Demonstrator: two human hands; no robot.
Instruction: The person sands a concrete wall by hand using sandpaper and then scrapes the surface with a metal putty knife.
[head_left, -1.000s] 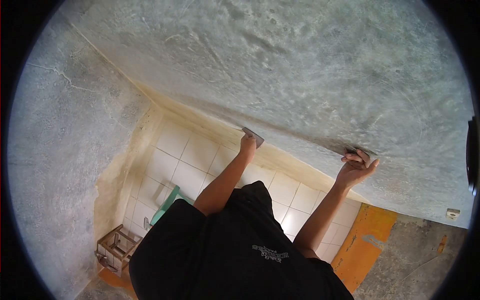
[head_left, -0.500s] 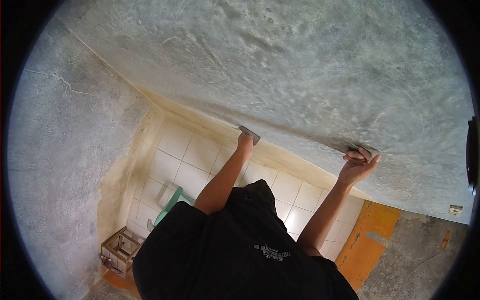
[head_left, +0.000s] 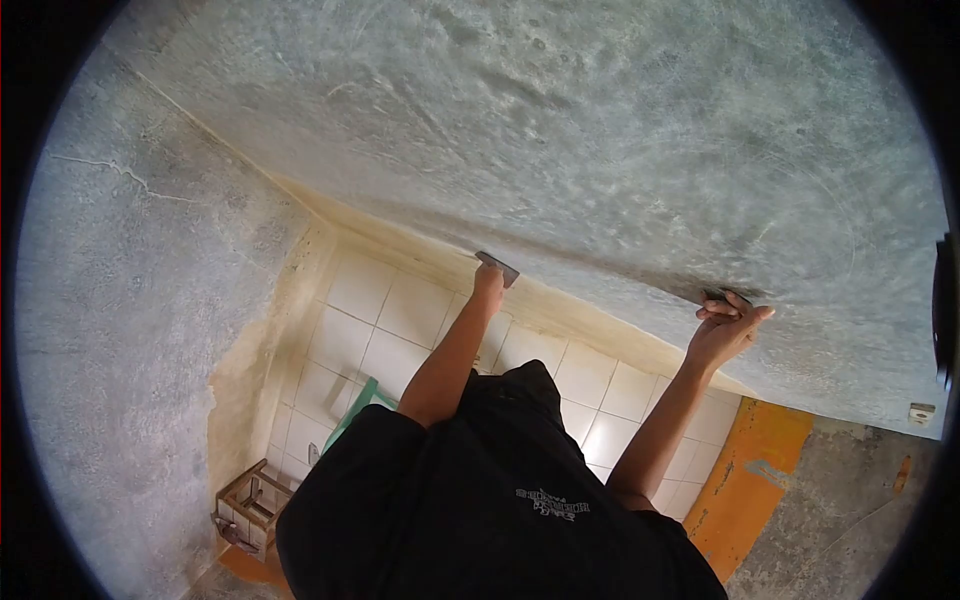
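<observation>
My left hand (head_left: 489,288) is closed on a flat grey rectangular scraper (head_left: 498,268), held near the lower part of the rough grey wall (head_left: 600,150), above the cream band. To the right, my right hand (head_left: 722,338) is raised to the same wall, palm toward me. Its fingers are bent over a small dark flat piece (head_left: 728,297), whose kind I cannot make out. The thumb sticks out to the right. A darker streak runs along the wall between the two hands.
White floor tiles (head_left: 395,305) lie below. A green plastic chair (head_left: 352,415) is partly hidden by my left sleeve. At lower left stands a small wooden frame or stool (head_left: 250,505). An orange floor strip (head_left: 755,460) and a wall socket (head_left: 921,413) are at right.
The view has shifted slightly, so wall and floor appear further right. My left hand sits a little further left against the wall; both hands keep their grips.
</observation>
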